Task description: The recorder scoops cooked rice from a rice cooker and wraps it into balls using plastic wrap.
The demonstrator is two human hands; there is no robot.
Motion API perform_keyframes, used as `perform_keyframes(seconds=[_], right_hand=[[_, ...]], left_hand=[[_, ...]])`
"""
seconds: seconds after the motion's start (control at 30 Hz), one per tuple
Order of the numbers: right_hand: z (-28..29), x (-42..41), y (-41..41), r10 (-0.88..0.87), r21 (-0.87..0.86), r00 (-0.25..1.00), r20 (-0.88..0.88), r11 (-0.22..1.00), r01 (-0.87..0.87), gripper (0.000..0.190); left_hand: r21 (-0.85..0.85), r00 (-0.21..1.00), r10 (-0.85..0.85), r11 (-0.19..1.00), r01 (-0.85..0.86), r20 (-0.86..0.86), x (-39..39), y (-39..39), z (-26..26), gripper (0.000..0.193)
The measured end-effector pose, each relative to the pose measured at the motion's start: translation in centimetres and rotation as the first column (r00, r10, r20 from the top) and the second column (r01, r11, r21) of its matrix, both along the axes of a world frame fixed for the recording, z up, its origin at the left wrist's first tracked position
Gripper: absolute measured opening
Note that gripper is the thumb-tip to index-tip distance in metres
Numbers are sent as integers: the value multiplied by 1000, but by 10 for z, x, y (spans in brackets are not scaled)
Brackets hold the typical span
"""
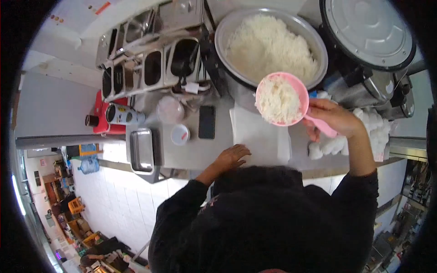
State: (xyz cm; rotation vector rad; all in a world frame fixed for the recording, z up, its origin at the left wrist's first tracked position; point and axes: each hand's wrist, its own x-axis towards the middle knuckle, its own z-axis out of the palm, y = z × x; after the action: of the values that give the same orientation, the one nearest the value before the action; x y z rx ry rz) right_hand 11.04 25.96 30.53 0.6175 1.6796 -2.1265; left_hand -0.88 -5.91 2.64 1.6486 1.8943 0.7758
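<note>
My right hand (pixel 331 117) grips the handle of a pink plastic scoop (pixel 305 92), which is filled with cooked white rice (pixel 278 100). The scoop is over the near rim of a large round metal rice pot (pixel 322 65), where more white rice (pixel 286 41) is heaped. My left hand (pixel 234 157) rests with its fingers apart at the left edge of a stack of white paper sheets (pixel 261 140) on the steel counter (pixel 218 150). Nothing shows in that hand.
A black phone (pixel 207 122), a small white tub (pixel 180 134) and an empty metal pan (pixel 141 150) lie to the left. Metal food pans (pixel 152 68) stand behind them. At the right are wrapped white bundles (pixel 367 133) and a large round metal lid (pixel 370 30).
</note>
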Motion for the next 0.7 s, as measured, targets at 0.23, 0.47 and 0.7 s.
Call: perform_keyframes(seconds=[0.23, 0.47, 0.7], right_hand=[[-208, 70, -73, -223, 163, 915, 336, 971, 177, 44], [-305, 102, -150, 211, 999, 977, 24, -36, -17, 74], [-294, 86, -145, 150, 995, 985, 80, -74, -69, 74]], left_hand=[[137, 991, -33, 989, 50, -129, 24, -19, -40, 34], [161, 956, -58, 981, 108, -287, 32, -27, -46, 36], [166, 942, -97, 974, 157, -321, 28, -26, -52, 33]])
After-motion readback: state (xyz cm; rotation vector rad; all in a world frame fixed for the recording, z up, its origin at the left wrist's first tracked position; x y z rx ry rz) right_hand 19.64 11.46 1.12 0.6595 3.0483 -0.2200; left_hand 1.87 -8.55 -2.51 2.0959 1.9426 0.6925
